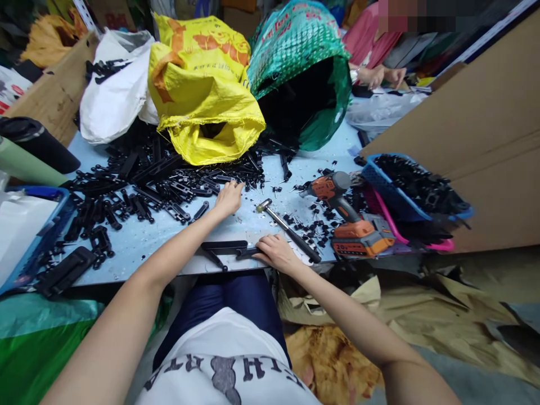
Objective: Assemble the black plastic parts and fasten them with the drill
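My left hand is at the front edge of a heap of black plastic parts. Its fingers are bent and drawn together; whatever is between them is too small to make out. At the table's front edge, my right hand has its fingers closed over the right end of a black plastic part. A long black bar-shaped piece lies against that part, with a thin arm slanting down from it. Just beyond my right hand, a hammer lies with its head pointing away from me.
An orange cordless drill stands on the right among small black pieces with pins. Behind are a yellow sack, a green sack and a white sack. A blue basket holds black parts. Another person's hands work at back right.
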`<state>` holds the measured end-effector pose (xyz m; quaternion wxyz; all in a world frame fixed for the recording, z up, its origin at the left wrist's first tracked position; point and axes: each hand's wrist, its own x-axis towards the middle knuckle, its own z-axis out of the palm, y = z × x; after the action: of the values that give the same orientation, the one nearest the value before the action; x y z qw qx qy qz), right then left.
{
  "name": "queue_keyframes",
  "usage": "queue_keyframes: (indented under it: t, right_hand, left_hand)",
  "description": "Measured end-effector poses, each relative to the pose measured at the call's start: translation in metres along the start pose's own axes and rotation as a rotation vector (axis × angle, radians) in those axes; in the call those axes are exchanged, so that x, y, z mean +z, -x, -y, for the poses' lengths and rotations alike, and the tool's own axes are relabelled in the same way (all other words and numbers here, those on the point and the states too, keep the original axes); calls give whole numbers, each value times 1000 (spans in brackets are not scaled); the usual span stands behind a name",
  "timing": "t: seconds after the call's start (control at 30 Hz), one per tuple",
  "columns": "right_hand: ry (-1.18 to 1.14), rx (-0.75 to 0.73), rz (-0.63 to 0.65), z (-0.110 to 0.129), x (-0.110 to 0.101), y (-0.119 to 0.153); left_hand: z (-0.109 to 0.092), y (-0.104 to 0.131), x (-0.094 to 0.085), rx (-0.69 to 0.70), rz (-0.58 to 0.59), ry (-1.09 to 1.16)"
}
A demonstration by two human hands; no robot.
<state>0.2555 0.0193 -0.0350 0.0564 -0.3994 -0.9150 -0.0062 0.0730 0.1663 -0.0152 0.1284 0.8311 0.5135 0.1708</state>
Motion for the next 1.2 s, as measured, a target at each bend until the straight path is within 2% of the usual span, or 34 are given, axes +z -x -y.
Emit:
queue_keyframes:
  t: [0.07, 0.13, 0.23, 0.3, 0.37, 0.47, 0.5, 0.6, 0.67, 0.73, 0.8, 0.9, 0.97, 1.1, 1.2]
  right_hand:
    - [-32, 1, 8, -3, 0, -1]
    - [-45, 87, -2, -17, -3, -11]
    - [8, 431, -51, -64, -10, -42]
    - [50, 619, -46, -104, -13, -67]
    - [46, 688, 12, -137, -11, -85]
    - [-6, 689, 67, -161, -3, -94]
    - [-23, 687, 67, -162, 0, -92]
    - [-62, 708, 50, -154, 7, -78]
    - [-93, 744, -2, -145, 7, -69]
    - [-138, 757, -92, -135, 3, -64]
    - [-193, 715, -201, -123, -7, -62]
    - [-310, 604, -362, -101, -26, -61]
    - [-446, 566, -390, -83, -38, -60]
    - [-837, 570, -210, -43, -49, -57]
    - [-994, 537, -79, -19, -47, -54]
  left_hand:
    - [-2, -37, 9, -61, 13, 9]
    - [-8, -58, 22, -78, 41, 36]
    - [-20, -65, 36, -92, 60, 72]
    - [-26, -58, 35, -108, 47, 101]
    - [-23, -42, 24, -114, 18, 116]
    - [1, 8, -6, -169, -46, 268]
    - [13, 30, -16, -234, -84, 474]
    - [45, 103, -39, -574, -87, 1092]
    - [55, 143, -43, -734, -75, 1325]
    - [56, 166, -40, -803, -59, 1430]
    - [53, 175, -35, -809, -55, 1434]
    - [48, 172, -32, -779, -69, 1330]
    - [47, 169, -33, -731, -58, 1232]
    - [47, 167, -37, -625, -17, 1087]
    - [47, 165, -37, -626, 37, 1108]
